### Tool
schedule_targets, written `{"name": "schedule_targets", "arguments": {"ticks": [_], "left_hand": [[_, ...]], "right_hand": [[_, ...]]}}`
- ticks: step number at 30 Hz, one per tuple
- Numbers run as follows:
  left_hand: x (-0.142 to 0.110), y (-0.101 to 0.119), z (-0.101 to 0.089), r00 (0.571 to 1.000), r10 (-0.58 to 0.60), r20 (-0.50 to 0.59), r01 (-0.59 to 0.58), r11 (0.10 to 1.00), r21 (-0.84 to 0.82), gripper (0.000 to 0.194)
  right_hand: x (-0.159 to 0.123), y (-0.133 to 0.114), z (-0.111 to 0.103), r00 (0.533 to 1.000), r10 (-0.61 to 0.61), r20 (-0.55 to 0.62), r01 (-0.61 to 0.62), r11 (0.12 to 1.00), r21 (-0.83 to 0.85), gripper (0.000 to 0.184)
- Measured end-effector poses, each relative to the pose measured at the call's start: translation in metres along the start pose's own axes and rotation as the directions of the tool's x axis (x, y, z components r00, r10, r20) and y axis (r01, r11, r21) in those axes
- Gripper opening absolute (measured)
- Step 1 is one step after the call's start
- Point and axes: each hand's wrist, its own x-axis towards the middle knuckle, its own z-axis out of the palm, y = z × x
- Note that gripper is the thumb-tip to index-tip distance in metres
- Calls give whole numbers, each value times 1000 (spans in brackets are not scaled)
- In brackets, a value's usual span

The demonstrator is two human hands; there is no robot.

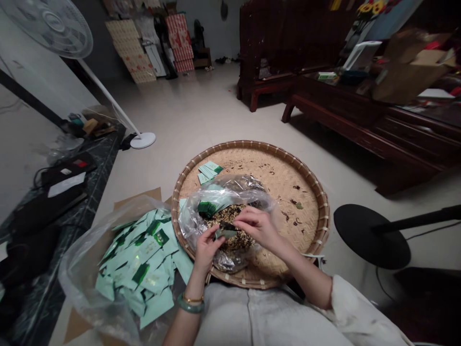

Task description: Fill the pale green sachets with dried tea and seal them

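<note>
Over a round woven bamboo tray (252,149) my left hand (206,249) and my right hand (256,226) meet, pinching a small pale-green sachet (225,233) between their fingers. Directly beneath them, a clear plastic bag (230,188) lies open on the tray, holding a mound of mixed brown and tan grains (230,235). Some dark green packets (208,207) sit at the bag's mouth. A small stack of green sachets (210,172) rests on the weave behind it. To my left, a large plastic bag (90,269) holds many pale-green sachets (144,264).
Scattered dark bits lie on the tray. A black stone-topped bench (68,187) with black items runs along the left. A round black stand base (370,235) sits right, a white fan (142,140) stands beyond the bench, and dark wooden furniture (360,105) lines the far right.
</note>
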Motion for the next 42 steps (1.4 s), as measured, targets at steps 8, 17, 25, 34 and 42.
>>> {"name": "schedule_targets", "arguments": {"ticks": [8, 17, 25, 34, 42], "left_hand": [[-1, 8, 4, 999, 37, 27, -38, 998, 46, 42], [2, -3, 0, 1000, -8, 10, 8, 999, -34, 47], [0, 4, 3, 1000, -11, 9, 11, 1000, 2, 47], [-7, 23, 14, 977, -142, 158, 141, 990, 18, 50], [-9, 27, 12, 932, -251, 261, 189, 952, 240, 32]], "right_hand": [[5, -27, -7, 973, -76, 217, 118, 975, -188, 21], [-1, -20, -13, 985, -15, 170, 29, 996, -81, 12], [3, -28, -15, 991, -111, 73, 120, 984, -130, 11], [6, -2, -10, 982, 31, 187, 7, 980, -201, 16], [10, 17, -20, 944, 281, 176, -266, 959, -102, 27]]}}
